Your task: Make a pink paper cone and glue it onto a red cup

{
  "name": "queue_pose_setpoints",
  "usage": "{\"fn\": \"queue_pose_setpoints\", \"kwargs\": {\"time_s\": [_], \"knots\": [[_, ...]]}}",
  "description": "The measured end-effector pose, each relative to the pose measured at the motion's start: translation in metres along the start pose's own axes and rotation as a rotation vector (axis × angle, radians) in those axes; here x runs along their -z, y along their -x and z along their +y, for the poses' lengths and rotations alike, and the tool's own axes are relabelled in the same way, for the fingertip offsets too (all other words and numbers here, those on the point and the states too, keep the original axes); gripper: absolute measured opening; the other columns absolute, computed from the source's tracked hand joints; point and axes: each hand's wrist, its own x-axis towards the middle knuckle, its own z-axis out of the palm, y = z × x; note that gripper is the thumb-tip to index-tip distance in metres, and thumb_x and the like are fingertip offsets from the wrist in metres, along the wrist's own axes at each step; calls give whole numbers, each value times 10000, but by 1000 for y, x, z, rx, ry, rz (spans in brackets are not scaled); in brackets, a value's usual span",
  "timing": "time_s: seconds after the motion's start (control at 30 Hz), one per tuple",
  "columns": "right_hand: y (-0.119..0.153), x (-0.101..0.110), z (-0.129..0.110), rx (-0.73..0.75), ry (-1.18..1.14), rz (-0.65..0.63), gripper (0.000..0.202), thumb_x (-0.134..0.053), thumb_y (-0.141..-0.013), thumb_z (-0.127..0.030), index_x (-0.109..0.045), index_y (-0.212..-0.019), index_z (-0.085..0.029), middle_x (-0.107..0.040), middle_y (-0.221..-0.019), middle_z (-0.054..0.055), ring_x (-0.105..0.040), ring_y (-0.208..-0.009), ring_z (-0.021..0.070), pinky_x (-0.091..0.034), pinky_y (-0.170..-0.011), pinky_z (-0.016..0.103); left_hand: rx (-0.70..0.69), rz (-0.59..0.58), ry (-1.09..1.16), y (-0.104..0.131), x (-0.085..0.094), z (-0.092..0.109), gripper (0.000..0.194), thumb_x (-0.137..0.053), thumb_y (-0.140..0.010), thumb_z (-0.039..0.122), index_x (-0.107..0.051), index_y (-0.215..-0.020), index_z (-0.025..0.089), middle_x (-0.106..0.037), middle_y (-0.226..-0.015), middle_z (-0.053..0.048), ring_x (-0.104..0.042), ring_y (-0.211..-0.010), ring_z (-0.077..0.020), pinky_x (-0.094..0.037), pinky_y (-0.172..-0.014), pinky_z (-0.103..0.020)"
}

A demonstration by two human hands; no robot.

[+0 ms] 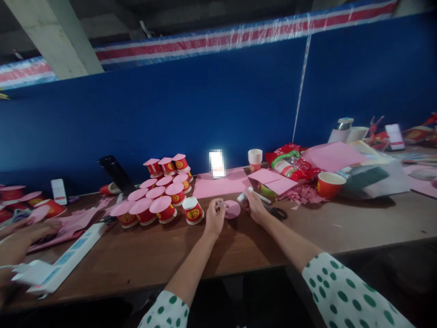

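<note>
A round pink paper disc (233, 209) is pinched at its left edge by my left hand (216, 216). Just right of it, my right hand (254, 206) is closed around a small white glue stick (241, 197), whose tip points toward the disc. An upside-down red cup (193, 211) with a bare white base stands left of my left hand. Beyond that cup, several upside-down red cups with pink discs on top (163, 208) stand in rows, some of them stacked. Black scissors (278, 212) lie beside my right hand.
Pink sheets (221, 183) and a lit phone (217, 164) are ahead. Paper scraps (302, 195), an upright red cup (330, 184) and a red packet (285, 160) lie right. A power strip (70, 258) and another person's hand (43, 232) are left.
</note>
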Motion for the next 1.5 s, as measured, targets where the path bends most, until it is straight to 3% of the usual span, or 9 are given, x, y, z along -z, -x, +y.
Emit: {"fn": "queue_pose_setpoints", "kwargs": {"time_s": [0.1,0.17,0.27,0.37,0.5,0.63,0.83,1.0,1.5], "knots": [[1,1,-1,-17,3,-65,420,-652,-629,-548,-433,-654,-189,-419,-472,-74,-344,-368,37,-210,-321,152,216,-6,213,-2,5,13,323,-593,-708,289,-445,-974,182,-599,-805,-19,-531,-551,-67,-439,-496,-188],[3,2,-2,-2,20,-113,421,-662,-622,-540,-457,-680,-178,-458,-493,-62,-373,-378,38,-234,-328,147,281,-52,294,-2,12,20,289,-578,-711,292,-452,-948,185,-581,-781,-3,-521,-545,-55,-425,-499,-177],[6,0,-3,46,69,-121,424,-662,-621,-540,-472,-711,-172,-517,-530,-35,-409,-392,52,-259,-334,159,225,-83,148,2,26,24,268,-468,-777,426,-469,-747,160,-509,-623,18,-460,-475,-57,-356,-430,-168],[9,-2,-3,111,173,-92,419,-649,-626,-548,-484,-708,-172,-519,-520,-25,-409,-400,66,-275,-347,179,75,-138,-290,10,38,19,321,-400,-813,432,-494,-682,155,-455,-528,27,-436,-446,-84,-363,-434,-204],[8,-2,-2,304,342,-56,389,-644,-636,-529,-487,-613,-173,-489,-522,-23,-417,-478,82,-344,-434,202,-340,-283,-719,23,44,12,237,-375,-809,163,-548,-971,152,-607,-849,-64,-563,-785,-159,-454,-745,-318],[8,0,-1,339,383,-99,324,-627,-666,-480,-563,-712,-166,-537,-596,-15,-457,-533,96,-383,-502,213,-527,-404,-975,31,41,8,378,-372,-732,33,-554,-1043,148,-584,-1044,-99,-507,-996,-196,-392,-911,-378],[10,0,-1,321,523,-216,263,-602,-696,-406,-623,-749,-150,-615,-665,19,-533,-594,131,-432,-559,238,-519,-451,-1100,29,40,1,405,-394,-752,67,-557,-1115,144,-576,-1098,-117,-493,-1059,-213,-385,-933,-394],[12,2,0,424,735,-289,222,-543,-759,-335,-640,-864,-164,-663,-798,48,-594,-726,170,-456,-678,268,-511,-424,-1089,30,41,-3,424,-406,-753,74,-564,-1136,162,-547,-1181,-111,-467,-1109,-222,-364,-963,-403],[18,-2,-3,495,960,-276,204,-476,-822,-320,-618,-820,-173,-665,-773,52,-593,-695,164,-425,-664,247,-535,-367,-1057,30,43,-9,403,-424,-751,80,-568,-1118,164,-531,-1159,-109,-455,-1101,-210,-354,-976,-389]]}}
